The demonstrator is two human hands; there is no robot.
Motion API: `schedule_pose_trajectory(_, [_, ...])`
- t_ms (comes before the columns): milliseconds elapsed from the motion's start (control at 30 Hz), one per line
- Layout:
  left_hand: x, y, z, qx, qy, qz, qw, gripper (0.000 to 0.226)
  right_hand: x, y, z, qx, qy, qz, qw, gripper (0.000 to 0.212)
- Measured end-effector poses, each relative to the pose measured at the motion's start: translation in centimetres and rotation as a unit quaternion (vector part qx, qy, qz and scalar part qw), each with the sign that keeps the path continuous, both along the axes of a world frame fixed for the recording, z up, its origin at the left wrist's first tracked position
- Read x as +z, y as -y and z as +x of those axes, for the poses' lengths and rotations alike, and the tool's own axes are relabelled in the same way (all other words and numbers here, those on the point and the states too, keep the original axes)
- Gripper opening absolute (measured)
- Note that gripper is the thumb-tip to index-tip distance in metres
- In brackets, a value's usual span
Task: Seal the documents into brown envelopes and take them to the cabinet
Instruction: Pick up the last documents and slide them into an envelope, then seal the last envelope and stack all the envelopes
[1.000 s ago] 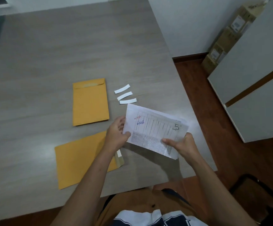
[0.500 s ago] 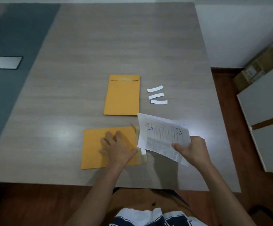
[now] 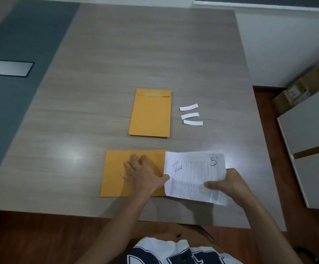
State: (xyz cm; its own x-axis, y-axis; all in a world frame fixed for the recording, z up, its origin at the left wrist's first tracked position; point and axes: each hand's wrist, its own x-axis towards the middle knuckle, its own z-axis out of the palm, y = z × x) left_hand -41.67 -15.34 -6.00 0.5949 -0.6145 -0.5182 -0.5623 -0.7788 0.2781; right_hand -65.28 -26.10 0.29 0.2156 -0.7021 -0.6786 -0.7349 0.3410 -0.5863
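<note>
Head view: grey wood-grain bench fills most of the frame. Lower centre, a brown envelope lies flat on the bench, long side across, its mouth at the right. Left hand rests palm down on that envelope, fingers spread flat, pressing, not gripping; its thumb reaches to the left edge of the paper. Right hand at lower right pinches a folded document, thumb on top near the lower right part of the sheet. Document is white, printed table lines and dense text, red and blue handwriting at its left, a handwritten "5" at its upper right corner. Its left edge meets the envelope's right end; cannot tell whether it is already inside the mouth. Centre of frame, above the hands, a second brown envelope lies upright with flap folded at the top, looks like a small stack, well apart from the first. Just right of it, three white paper strips lie side by side on the bench. Right edge: white cabinet with a brown band, cardboard boxes behind it on the wooden floor. Upper left: dark grey panel with a light rectangular plate. Bottom centre: person's white and navy shirt.
</note>
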Motion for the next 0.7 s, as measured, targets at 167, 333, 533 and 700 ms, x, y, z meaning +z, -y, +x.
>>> schedule_pose_trajectory(167, [0.0,-0.7,0.0,-0.042,0.0,0.004,0.999,0.118,-0.9,-0.1,2.2,0.002,0.054,0.064,0.996,0.045])
schedule_pose_trajectory(333, [0.7,-0.8,0.1,-0.069,0.0,0.016,0.998,0.115,-2.4,-0.9,6.0,0.015,0.05,0.063,0.997,0.045])
schedule_pose_trajectory(533, [2.9,-0.5,3.0,-0.289,0.028,-0.001,0.957,0.144,-3.1,-1.8,6.7,-0.01,0.028,-0.002,1.0,0.034])
schedule_pose_trajectory(700, [1.6,0.3,4.7,-0.453,0.085,-0.023,0.887,0.152,-3.4,-2.5,6.9,-0.042,0.025,-0.025,0.999,0.028])
